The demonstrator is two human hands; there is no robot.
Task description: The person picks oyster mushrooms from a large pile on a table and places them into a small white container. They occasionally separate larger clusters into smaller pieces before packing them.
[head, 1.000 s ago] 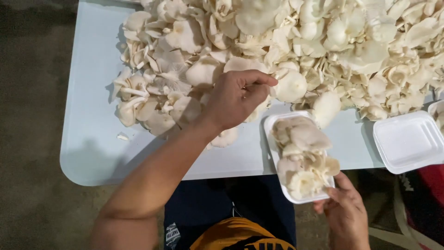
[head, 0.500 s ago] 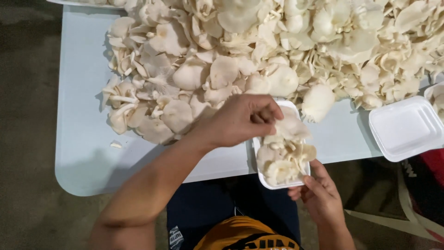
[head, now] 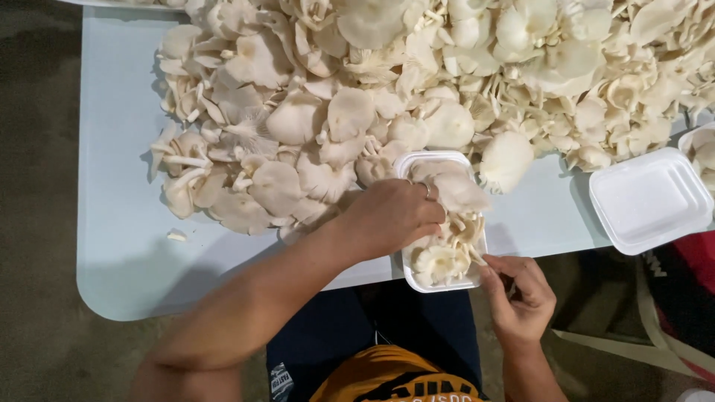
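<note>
Left hand (head: 391, 217) is down over the white foam tray (head: 417, 279), fingers curled on a pale oyster mushroom (head: 458, 192) and pressing it in among the others. Right hand (head: 521, 294) pinches the tray's near right corner, holding it at the edge of the pale blue worktop (head: 119, 246). That tray looks close to full (caps heaped to the rim). Plenty left, though: the big mushroom heap (head: 417, 67) covers most of the worktop, and an empty foam tray (head: 649, 199) waits to the right, with another part-filled one (head: 701, 152) just at the frame's edge.
</note>
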